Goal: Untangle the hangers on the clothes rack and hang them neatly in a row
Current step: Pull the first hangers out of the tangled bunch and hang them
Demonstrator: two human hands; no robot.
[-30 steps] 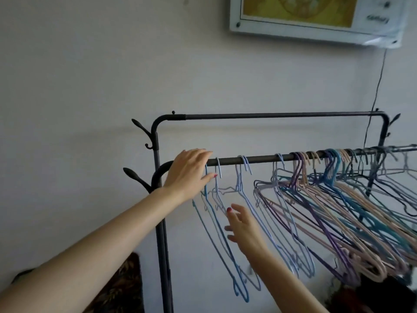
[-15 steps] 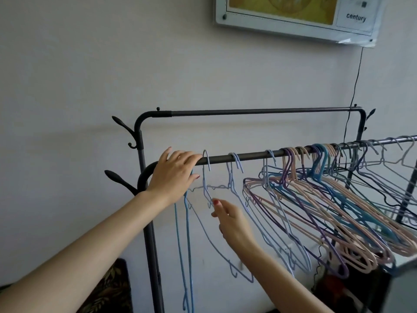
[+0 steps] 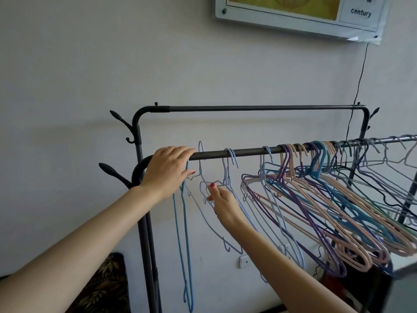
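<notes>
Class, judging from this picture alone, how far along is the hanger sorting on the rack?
Early stage. Done: a few pale blue hangers hang apart at the rail's left end. In hand: the left hand rests on the rail by a blue hanger; the right hand pinches a pale one. Left: the crowded, overlapping bunch to the right.

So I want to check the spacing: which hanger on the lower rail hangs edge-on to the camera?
The bright blue hanger just under the left hand, at the rail's left end. It shows as two near-parallel wires; the others show angled shoulders.
</notes>
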